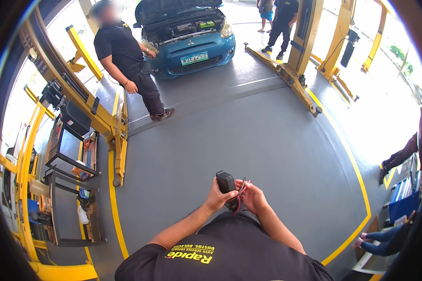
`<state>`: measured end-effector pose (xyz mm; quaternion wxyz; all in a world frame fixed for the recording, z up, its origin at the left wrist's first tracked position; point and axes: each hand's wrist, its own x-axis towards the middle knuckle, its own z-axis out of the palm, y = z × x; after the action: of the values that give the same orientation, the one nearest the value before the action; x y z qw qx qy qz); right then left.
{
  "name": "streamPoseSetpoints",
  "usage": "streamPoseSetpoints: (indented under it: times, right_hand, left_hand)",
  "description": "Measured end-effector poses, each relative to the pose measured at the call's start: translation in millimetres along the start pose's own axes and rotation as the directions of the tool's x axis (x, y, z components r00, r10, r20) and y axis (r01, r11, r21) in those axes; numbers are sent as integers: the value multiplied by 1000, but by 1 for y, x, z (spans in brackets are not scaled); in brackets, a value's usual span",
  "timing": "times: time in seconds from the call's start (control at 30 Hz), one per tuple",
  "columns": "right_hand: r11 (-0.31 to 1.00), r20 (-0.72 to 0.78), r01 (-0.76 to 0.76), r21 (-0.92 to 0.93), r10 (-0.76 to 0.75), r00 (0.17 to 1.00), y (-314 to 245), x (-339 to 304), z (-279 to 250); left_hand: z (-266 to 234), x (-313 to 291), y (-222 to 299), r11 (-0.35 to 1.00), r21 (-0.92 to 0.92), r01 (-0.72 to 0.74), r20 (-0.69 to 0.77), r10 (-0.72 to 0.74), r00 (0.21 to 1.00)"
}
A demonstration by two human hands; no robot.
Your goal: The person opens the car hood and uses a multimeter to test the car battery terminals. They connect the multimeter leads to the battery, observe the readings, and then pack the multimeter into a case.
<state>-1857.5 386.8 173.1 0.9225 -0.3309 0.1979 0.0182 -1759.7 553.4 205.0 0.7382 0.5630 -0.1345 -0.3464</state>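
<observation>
Our dark shirt (262, 253), yellow print across it, fills the lower edge, both forearms reaching up and inward from it. Left hand (215, 197) has its fingers closed around a black device (225, 181), blocky, held tilted above the floor (211, 140) in front of our body. Right hand (254, 199) is just beside it, fingers bent near a red lead (239, 200) and a thin dark rod (243, 183); whether they pinch either one, we cannot tell. Lead loops low between our hands, close against the device. Ahead, well apart from us, a blue car (192, 54) faces our way, hood (176, 8) raised, engine bay showing. One co-worker (124, 58) in dark clothes stands at the car's front corner, on our left, one hand near the headlight. Yellow lift posts (306, 37) rise on either side. Left of us, a black-framed cart (56, 206) carries assorted small items, too small to sort. Painted yellow lines (113, 201) border the grey floor on both sides.
</observation>
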Motion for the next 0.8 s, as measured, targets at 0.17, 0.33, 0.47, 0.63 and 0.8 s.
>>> streamPoseSetpoints:
  times: [0.17, 0.33, 0.47, 0.63, 0.8]
  right_hand:
    - [949, -16, -30, 313, 37, 999, -161, 170, -19]
    - [957, -95, 61, 283, -35, 995, -301, 339, 8]
    - [954, -96, 62, 294, -35, 995, -364, 479, 10]
    - [958, -84, 212, 191, -199, 976, -459, 651, 18]
    - [856, 17, 411, -313, -427, 904, -587, 791, -8]
  left_hand:
    - [-7, 203, 27, 966, 206, -156, -315, 216, 924]
    - [-42, 381, 94, 930, 81, -358, -567, 338, 751]
    - [-97, 538, 123, 882, -171, -439, -727, 188, 661]
    - [-175, 742, 160, 810, -539, -230, -685, -263, 680]
    - [-249, 936, 229, 695, -683, -223, -493, -214, 843]
